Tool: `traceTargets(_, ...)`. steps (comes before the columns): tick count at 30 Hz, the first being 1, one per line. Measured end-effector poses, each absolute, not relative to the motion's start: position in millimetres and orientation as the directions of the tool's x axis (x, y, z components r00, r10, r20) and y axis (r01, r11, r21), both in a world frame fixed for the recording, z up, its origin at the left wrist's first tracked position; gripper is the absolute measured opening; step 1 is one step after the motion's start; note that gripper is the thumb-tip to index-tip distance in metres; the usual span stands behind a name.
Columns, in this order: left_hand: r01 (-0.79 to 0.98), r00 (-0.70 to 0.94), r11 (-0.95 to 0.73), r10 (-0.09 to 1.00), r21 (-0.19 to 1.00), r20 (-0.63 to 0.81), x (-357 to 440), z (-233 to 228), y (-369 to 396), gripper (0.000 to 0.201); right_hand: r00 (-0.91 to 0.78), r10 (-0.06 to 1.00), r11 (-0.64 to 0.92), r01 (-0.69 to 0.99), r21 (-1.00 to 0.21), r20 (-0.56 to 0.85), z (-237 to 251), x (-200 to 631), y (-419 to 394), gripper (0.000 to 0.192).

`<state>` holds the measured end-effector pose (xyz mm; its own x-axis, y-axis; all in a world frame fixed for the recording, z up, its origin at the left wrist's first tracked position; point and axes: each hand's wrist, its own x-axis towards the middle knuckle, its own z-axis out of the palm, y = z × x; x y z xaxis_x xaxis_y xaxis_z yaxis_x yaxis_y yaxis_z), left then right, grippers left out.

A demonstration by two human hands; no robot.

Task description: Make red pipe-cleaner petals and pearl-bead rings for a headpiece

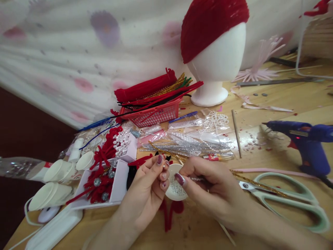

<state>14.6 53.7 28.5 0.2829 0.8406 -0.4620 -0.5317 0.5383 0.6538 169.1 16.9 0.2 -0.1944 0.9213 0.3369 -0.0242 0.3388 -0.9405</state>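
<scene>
My left hand is closed in a pinch, with a tiny white bead at its fingertips. Close beside it, my right hand is closed too, thumb against the curled fingers. A bit of something thin and silvery shows under those fingers; what they grip is mostly hidden. Between and beneath both hands stands a small white cup holding small pearly beads. Red fuzzy looped stems lie on the table just below the cup, partly covered by it.
Green-handled scissors and a blue glue gun lie to the right. White boxes with red fuzzy pieces and paper cups stand left. Behind are a red basket, bagged beads and a red-capped foam head.
</scene>
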Motion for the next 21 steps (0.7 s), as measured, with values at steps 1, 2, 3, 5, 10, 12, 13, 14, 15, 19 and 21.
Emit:
traceTargets(1,-0.542,0.292,0.547,0.835,0.638,-0.468,15.7,28.9,52.6,0.035,-0.194,0.920,0.342,-0.024,-0.939,0.340,-0.3,169.2,16.9,0.019)
traceTargets(2,-0.551,0.299,0.549,0.833,0.629,-0.466,16.8,29.3,51.5,0.035,-0.195,0.919,0.344,-0.025,-0.939,0.342,-0.7,169.4,16.8,0.019)
traceTargets(3,-0.557,0.301,0.549,0.833,0.623,-0.464,18.0,30.0,50.4,0.033,-0.193,0.919,0.346,-0.026,-0.938,0.344,-1.0,169.5,16.8,0.019)
traceTargets(5,-0.565,0.291,0.547,0.832,0.617,-0.471,20.1,31.8,48.8,0.028,-0.185,0.917,0.354,-0.024,-0.935,0.352,-1.2,169.7,16.6,0.019)
traceTargets(10,-0.581,0.231,0.555,0.814,0.595,-0.534,23.5,35.5,47.7,0.020,-0.199,0.918,0.347,-0.022,-0.938,0.344,0.5,169.6,16.4,0.020)
traceTargets(12,-0.590,0.217,0.552,0.811,0.589,-0.543,23.7,35.3,47.9,0.022,-0.194,0.920,0.343,-0.021,-0.939,0.341,0.8,169.6,16.6,0.021)
traceTargets(13,-0.593,0.216,0.551,0.811,0.587,-0.544,23.5,35.0,47.9,0.023,-0.192,0.921,0.340,-0.023,-0.940,0.338,0.7,169.6,16.7,0.021)
traceTargets(14,-0.595,0.219,0.551,0.811,0.585,-0.542,23.1,34.5,48.0,0.023,-0.195,0.922,0.335,-0.030,-0.942,0.334,0.3,169.7,16.9,0.021)
traceTargets(15,-0.598,0.222,0.550,0.813,0.583,-0.539,22.6,34.0,48.0,0.023,-0.196,0.923,0.330,-0.037,-0.943,0.330,-0.2,169.8,16.9,0.021)
traceTargets(19,-0.598,0.234,0.551,0.815,0.583,-0.530,21.1,33.0,47.8,0.018,-0.200,0.927,0.316,-0.030,-0.948,0.316,-3.0,170.3,17.1,0.020)
traceTargets(21,-0.599,0.227,0.546,0.817,0.586,-0.530,21.0,33.1,47.7,0.017,-0.204,0.925,0.322,-0.022,-0.946,0.320,-4.0,170.4,17.1,0.021)
